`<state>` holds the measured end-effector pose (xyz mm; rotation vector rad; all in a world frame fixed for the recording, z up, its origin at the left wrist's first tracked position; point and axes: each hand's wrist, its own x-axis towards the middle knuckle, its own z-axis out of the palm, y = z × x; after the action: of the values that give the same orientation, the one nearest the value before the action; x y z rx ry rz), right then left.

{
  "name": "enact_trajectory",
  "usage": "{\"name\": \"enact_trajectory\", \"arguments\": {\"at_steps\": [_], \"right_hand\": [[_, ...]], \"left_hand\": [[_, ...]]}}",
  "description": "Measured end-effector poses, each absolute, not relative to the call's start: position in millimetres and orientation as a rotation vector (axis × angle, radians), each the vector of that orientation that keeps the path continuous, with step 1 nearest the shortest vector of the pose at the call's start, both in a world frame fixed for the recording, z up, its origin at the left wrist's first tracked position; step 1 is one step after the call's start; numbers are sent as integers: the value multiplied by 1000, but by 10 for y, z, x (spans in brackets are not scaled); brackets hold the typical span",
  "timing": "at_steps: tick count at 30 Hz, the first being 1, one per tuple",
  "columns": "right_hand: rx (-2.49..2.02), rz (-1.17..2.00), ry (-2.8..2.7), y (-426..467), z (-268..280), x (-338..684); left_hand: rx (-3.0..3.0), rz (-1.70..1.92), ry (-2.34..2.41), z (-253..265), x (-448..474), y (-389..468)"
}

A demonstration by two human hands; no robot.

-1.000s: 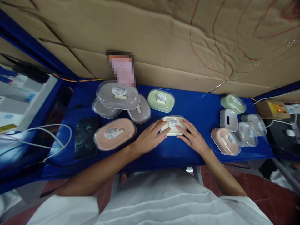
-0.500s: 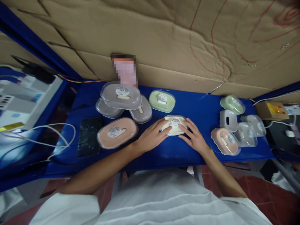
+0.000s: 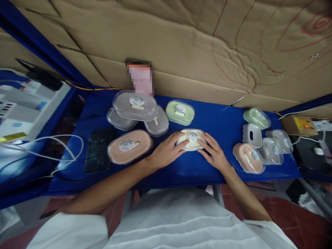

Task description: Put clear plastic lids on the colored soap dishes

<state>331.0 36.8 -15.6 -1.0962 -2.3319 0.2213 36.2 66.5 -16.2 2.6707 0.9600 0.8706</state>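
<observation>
A cream oval plastic box (image 3: pixel 192 141) with a clear lid and a round label lies on the blue table in front of me. My left hand (image 3: pixel 171 148) grips its left end, thumb and fingers curved around the lid edge. At the opposite end my right hand (image 3: pixel 212 150) holds the box the same way, its fingertips on the lid. Just behind stands a green lidded box (image 3: pixel 180 112). To the left are a pink lidded box (image 3: pixel 130 146) and several grey lidded boxes (image 3: pixel 135 105), one resting on the others.
On the right sit a green box (image 3: pixel 256 118), a grey box with a slot (image 3: pixel 252 135), clear-lidded boxes (image 3: pixel 272 150) and a pink box (image 3: pixel 249 158). A dark tablet (image 3: pixel 98 150) lies left. A phone with a blurred screen (image 3: pixel 140 77) leans on the cardboard wall (image 3: pixel 181 48).
The camera view has shifted slightly. Both hands stay at the ends of the cream box, with only a slight change in finger position.
</observation>
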Motion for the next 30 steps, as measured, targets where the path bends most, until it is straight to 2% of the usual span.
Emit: {"name": "enact_trajectory", "arguments": {"at_steps": [4, 8, 11, 15, 17, 21, 25, 30], "right_hand": [[-1170, 210, -2263, 380, -166, 3334], [-1418, 59, -2100, 396, -169, 3366], [-1692, -111, -2077, 438, -57, 3445], [-2267, -345, -1910, 647, 297, 3786], [-2611, -318, -1737, 818, 483, 4046], [-3129, 25, -1354, 1137, 656, 4497], [-3148, 133, -1437, 1217, 627, 4586], [-2730, -251, -1694, 988, 739, 4230]], "left_hand": [[2658, 876, 977, -165, 356, 661], [2710, 829, 968, -138, 333, 673], [2772, 743, 909, -119, 307, 673], [2813, 682, 877, -107, 277, 656], [2829, 693, 869, -105, 266, 646], [2851, 714, 830, -101, 249, 636], [2853, 695, 841, -102, 238, 635], [2851, 693, 853, -74, 239, 637]]}}
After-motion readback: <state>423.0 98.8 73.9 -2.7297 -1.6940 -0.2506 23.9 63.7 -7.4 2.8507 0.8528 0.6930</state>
